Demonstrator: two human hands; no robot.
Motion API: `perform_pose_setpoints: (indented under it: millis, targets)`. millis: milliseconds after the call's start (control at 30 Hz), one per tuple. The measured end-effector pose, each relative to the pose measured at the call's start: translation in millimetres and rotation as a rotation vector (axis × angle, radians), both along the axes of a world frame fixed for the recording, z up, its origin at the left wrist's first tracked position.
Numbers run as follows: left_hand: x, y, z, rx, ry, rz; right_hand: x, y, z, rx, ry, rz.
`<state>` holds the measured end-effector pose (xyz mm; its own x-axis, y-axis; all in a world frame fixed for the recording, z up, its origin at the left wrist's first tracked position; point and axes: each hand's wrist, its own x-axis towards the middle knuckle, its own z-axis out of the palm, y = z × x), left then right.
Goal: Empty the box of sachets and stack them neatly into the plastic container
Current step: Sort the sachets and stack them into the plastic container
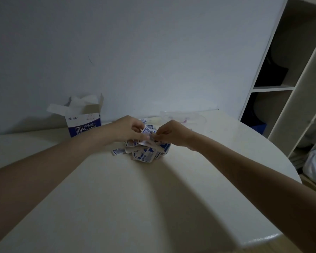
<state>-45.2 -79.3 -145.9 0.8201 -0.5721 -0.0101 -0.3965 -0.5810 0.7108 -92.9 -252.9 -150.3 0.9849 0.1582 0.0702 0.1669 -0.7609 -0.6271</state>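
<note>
Now: both hands over the sachets (146, 152), heaped mid-table (153, 198).

Left to right: box (83, 121), white-and-blue card, stands upright by the wall with flaps open and white paper showing at its mouth, apart from the heap. Left hand (128, 129) has fingers curled round a few sachets above the heap. Right hand (173, 133) pinches one of the same sachets, fingertips nearly touching the left's. Sachets are flat paper rectangles, white with blue print, lying jumbled. Container (182, 116), clear plastic, lies behind the hands, partly hidden and faint. Open shelving (281, 87) stands far right.
</note>
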Motion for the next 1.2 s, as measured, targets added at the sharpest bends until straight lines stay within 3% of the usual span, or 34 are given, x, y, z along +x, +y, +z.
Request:
perform_pose_setpoints:
  millis: [167,333,433,533,600,667,800,933,1100,1200]
  targets:
    - [0,-2,0,0.012,-0.028,0.041,-1,-1,1,0.127,0.024,-0.003]
    - [1,2,3,-0.112,0.031,0.133,-4,-10,5,0.255,0.066,-0.022]
    - [-2,0,4,-0.144,0.098,0.121,-5,-10,11,0.555,0.003,-0.129]
    - [-6,-7,3,-0.166,0.122,0.089,-7,-1,16,0.941,0.085,-0.099]
    - [-8,-15,0,-0.222,0.1,0.094,-6,7,15,1.01,0.119,-0.065]
    - [-10,-20,-2,-0.211,0.05,0.099,-2,12,10,0.897,0.089,-0.099]
    - [1,-12,-7,0.325,-0.311,0.101,4,5,11,0.358,-0.162,-0.265]
    - [7,-11,-14,0.492,-0.389,0.021,-6,-6,11,-0.106,-0.087,-0.137]
    - [5,-18,-24,0.706,-0.626,-0.05,-7,-14,-4,-0.258,-0.04,-0.059]
    - [8,-19,-24,0.625,-0.587,-0.052,-7,-18,-7,-0.286,-0.039,-0.047]
